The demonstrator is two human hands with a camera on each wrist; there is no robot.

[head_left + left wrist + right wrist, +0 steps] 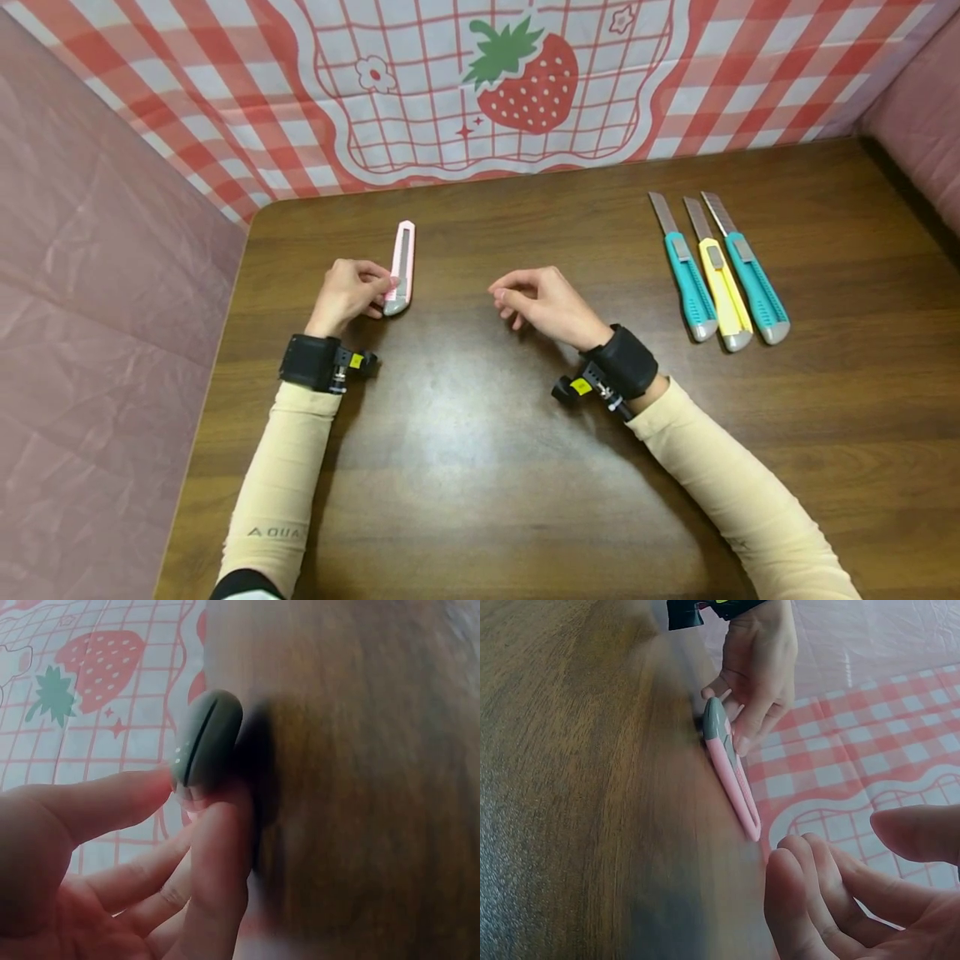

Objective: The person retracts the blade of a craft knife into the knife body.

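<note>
A pink utility knife (405, 254) with a grey end cap lies near the left side of the table, its blade drawn in. My left hand (347, 293) pinches it near the capped end between thumb and fingers. In the left wrist view the knife's grey end (215, 735) faces the camera, the rest of it hidden behind. The right wrist view shows the pink knife (730, 772) lengthwise, with the left hand (761, 671) on it. My right hand (546, 304) hovers near the table's middle, fingers loosely bent, holding nothing.
On the right lie a teal utility knife (688, 287), a yellow one (724, 292) and another teal one (761, 287), side by side with blades extended. A checked strawberry cloth (420, 108) hangs along the back edge of the wooden table (465, 500).
</note>
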